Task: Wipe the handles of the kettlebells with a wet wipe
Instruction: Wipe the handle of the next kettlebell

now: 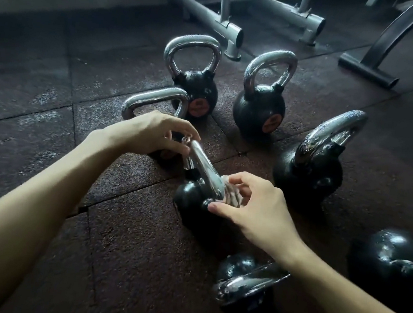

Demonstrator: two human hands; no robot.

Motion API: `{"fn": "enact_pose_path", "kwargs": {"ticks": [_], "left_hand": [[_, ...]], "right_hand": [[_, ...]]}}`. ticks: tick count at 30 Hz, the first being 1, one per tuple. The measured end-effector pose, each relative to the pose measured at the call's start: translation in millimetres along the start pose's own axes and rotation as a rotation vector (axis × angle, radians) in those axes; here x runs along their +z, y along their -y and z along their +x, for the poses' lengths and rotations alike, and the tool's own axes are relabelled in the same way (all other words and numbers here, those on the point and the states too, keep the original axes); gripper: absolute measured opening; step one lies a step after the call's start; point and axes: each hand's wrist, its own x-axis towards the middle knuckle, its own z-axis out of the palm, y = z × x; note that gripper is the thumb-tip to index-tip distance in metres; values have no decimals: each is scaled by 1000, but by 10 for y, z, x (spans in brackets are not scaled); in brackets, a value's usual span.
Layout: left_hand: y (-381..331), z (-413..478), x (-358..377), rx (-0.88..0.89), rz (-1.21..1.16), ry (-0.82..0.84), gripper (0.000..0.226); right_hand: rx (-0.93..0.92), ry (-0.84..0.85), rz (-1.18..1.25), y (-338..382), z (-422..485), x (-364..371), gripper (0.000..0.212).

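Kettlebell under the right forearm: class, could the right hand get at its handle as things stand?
Probably yes. The handle lies bare under the forearm, with nothing covering it; the right hand only needs to draw back with the wipe.

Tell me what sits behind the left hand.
Behind the left hand stands a kettlebell: its chrome handle shows above the knuckles, but the hand and wrist cover nearly all of its black body.

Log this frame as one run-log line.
phase: wiping | target: centre kettlebell handle | left hand: pinches handle top | right hand: holds wet wipe against handle's lower side
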Motion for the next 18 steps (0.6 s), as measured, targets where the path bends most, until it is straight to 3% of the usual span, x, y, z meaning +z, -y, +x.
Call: {"fn": "enact_pose_path", "kwargs": {"ticks": [6, 8, 13, 18], "left_hand": [[-73, -217, 123, -26, 91, -102, 39], [-98, -340, 228, -132, 150, -194, 44], [-599, -749, 640, -433, 35, -516, 46], [-937, -808, 842, -649, 77, -641, 46]], "right_hand": [[-86, -16, -35, -13, 67, -126, 43], [-107, -38, -40, -56, 175, -268, 41], [-175, -4, -117, -156, 613, -534, 43], [-283, 11, -148, -183, 945, -503, 43]]}}
